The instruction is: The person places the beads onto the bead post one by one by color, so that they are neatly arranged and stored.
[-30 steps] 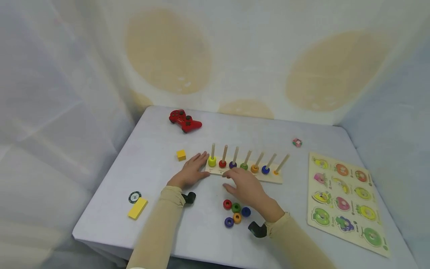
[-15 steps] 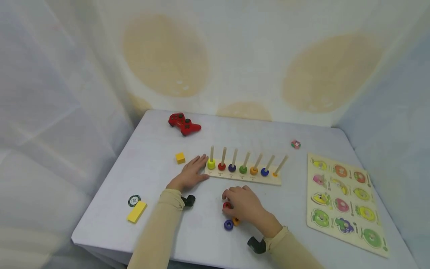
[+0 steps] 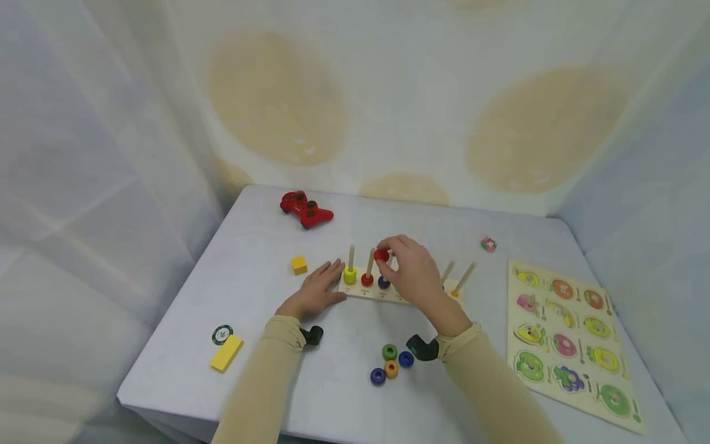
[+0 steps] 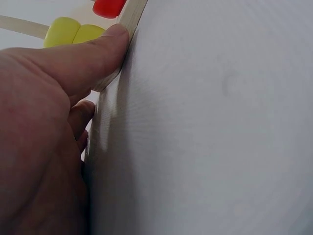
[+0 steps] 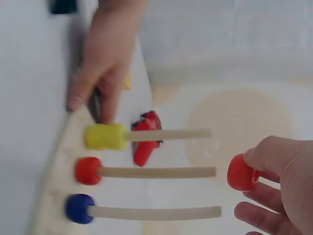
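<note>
The right hand (image 3: 413, 271) is up above the peg rack (image 3: 357, 291), its thumb and fingers clamped together on a red ring (image 5: 240, 173); they appear to pinch it by the sides, a hold that I'd judge leaves the hole free; the ring is just beyond the tip of the second peg (image 5: 156, 172), roughly in line with it but not touching. The left hand (image 3: 315, 290) lies at the rack's left end, fingers straight, thumb spread apart from them, clasping nothing; the thumb touches the front edge, I'd guess to keep the rack from sliding. A green ring (image 3: 390, 352), blue ring (image 3: 406, 359), orange ring (image 3: 391, 369) and purple ring (image 3: 378, 376) lie clustered in front, handy for the right hand, I suppose; the red controller (image 3: 306, 209) and fruit board (image 3: 554, 390) sit well apart, out of the way.
</note>
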Available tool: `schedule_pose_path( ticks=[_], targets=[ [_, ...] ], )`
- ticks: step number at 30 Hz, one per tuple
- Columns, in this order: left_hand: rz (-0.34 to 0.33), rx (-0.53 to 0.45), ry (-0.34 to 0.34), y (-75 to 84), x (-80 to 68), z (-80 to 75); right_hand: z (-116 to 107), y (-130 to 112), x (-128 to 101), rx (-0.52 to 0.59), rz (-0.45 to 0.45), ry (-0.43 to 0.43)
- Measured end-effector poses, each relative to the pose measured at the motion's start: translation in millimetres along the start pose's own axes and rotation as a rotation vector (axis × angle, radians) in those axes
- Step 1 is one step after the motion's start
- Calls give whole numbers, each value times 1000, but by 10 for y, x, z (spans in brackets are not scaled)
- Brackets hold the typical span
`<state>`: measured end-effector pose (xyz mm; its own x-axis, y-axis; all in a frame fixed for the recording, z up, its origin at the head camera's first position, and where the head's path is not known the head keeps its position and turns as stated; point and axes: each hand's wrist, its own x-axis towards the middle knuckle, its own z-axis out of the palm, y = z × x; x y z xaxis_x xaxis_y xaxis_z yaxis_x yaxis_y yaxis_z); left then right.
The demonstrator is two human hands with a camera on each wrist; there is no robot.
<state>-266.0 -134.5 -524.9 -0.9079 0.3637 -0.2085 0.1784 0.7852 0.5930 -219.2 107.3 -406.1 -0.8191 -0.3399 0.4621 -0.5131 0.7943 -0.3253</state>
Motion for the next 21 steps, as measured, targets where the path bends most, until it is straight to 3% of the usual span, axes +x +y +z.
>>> schedule_pose_path(
  ticks=[6,13,21],
  targets=[
    [10,8,6,-13,-3,1,-35,2,246,-53,25,-76],
    [11,17,7,-15,-12,1,31,-6,279,-94,61,-132],
    [13,14,-1,-23,-14,-21,37,-13,314,-96,39,-145]
  ],
)
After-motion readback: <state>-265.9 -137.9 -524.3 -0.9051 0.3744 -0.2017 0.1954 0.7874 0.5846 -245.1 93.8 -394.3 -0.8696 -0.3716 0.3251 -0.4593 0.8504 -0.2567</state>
